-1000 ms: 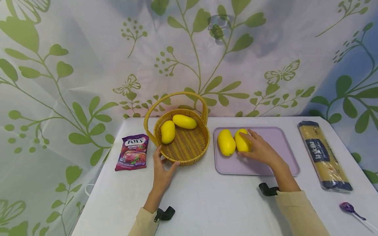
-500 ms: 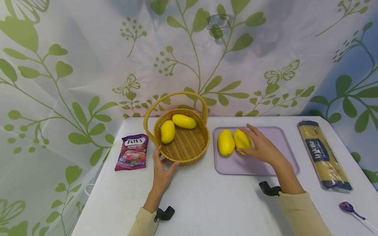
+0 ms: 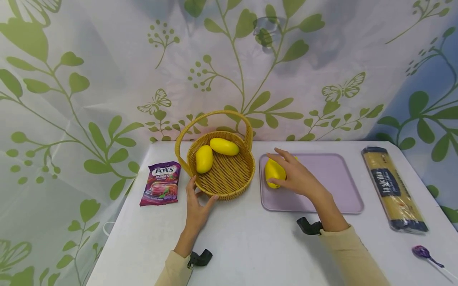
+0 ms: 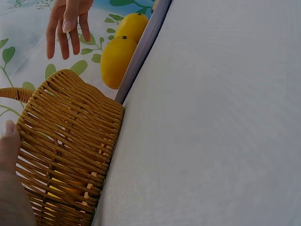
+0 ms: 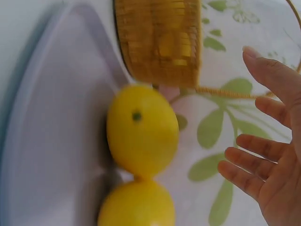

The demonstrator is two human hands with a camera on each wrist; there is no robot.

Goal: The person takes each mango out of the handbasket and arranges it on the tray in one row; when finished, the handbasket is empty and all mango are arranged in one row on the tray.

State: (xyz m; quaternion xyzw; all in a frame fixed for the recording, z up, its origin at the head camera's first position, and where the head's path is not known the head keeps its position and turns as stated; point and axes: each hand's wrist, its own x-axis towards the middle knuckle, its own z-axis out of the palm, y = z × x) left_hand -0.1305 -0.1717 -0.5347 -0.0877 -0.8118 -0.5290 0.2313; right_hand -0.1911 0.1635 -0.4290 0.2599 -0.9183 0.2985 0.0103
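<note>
A yellow wicker basket (image 3: 225, 176) with a tall hoop handle holds two yellow mangoes (image 3: 204, 159). My left hand (image 3: 196, 212) touches the basket's near left side, thumb and fingers spread along its outer wall; in the left wrist view its thumb (image 4: 8, 146) lies at the rim. Two more mangoes sit side by side on a lilac tray (image 3: 322, 202). Over them hovers my right hand (image 3: 300, 176), fingers apart, nothing held. It partly covers the left mango (image 3: 274, 174) and nearly hides the other in the head view. The right wrist view shows both, apart from the hand.
Left of the basket lies a purple Fox's candy bag (image 3: 160, 183). A pasta packet (image 3: 393, 188) lies right of the tray, and a lollipop (image 3: 422, 252) near the table's right edge. Behind the white table (image 3: 250, 246) hangs a leaf-patterned curtain (image 3: 118, 79).
My right hand has drawn off the right mango and moved left over the left one. That right mango shifted slightly left earlier. My left hand and the basket have stayed put.
</note>
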